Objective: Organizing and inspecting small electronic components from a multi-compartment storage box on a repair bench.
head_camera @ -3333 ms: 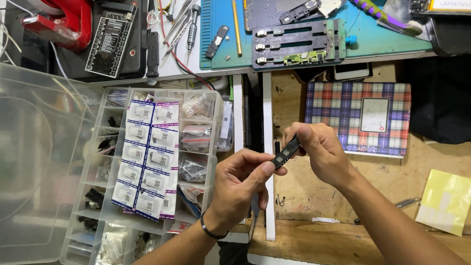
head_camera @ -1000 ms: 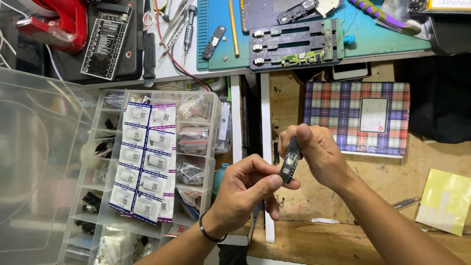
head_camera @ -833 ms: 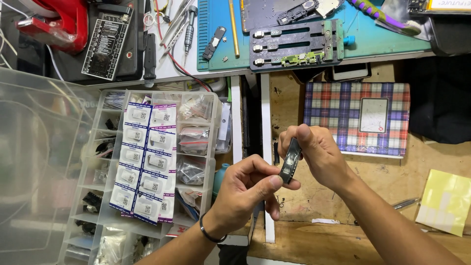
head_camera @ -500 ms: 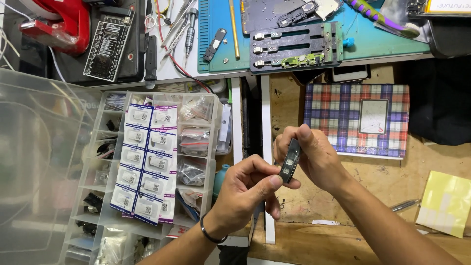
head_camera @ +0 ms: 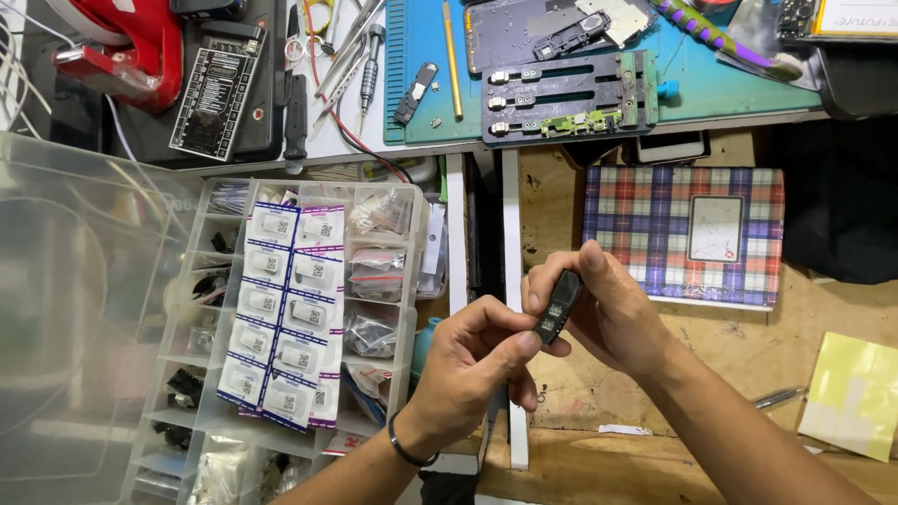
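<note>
Since a few seconds ago, both hands have turned the small black part (head_camera: pixel 559 305) from a slant to nearly upright, and over the last second they have barely shifted. Now the right hand (head_camera: pixel 613 313) pinches the part along its upper half, fingers curled close around it, thumb behind. From below, the left hand (head_camera: pixel 472 369) closes thumb and forefinger on the part's lower end; a dark band sits on that wrist. The part hangs in the air between the two hands, above the edge of a scuffed wooden bench (head_camera: pixel 730 374). Just beyond the right hand lies a plaid notebook (head_camera: pixel 687 234) with a pale label on its cover. Two white rails (head_camera: pixel 510 243) run down the gap beside the hands. Left of them sits a clear parts box (head_camera: pixel 374 281) with many compartments, a sheet of small white packets (head_camera: pixel 285 313) lying across its middle and its clear lid (head_camera: pixel 84 318) swung open to the side. Farther up, a teal mat (head_camera: pixel 421 37) carries a dark metal clamp (head_camera: pixel 571 93) holding a green board, with screwdrivers (head_camera: pixel 369 56) and tweezers nearby. A yellow pad (head_camera: pixel 856 393) lies at the far right edge.
</note>
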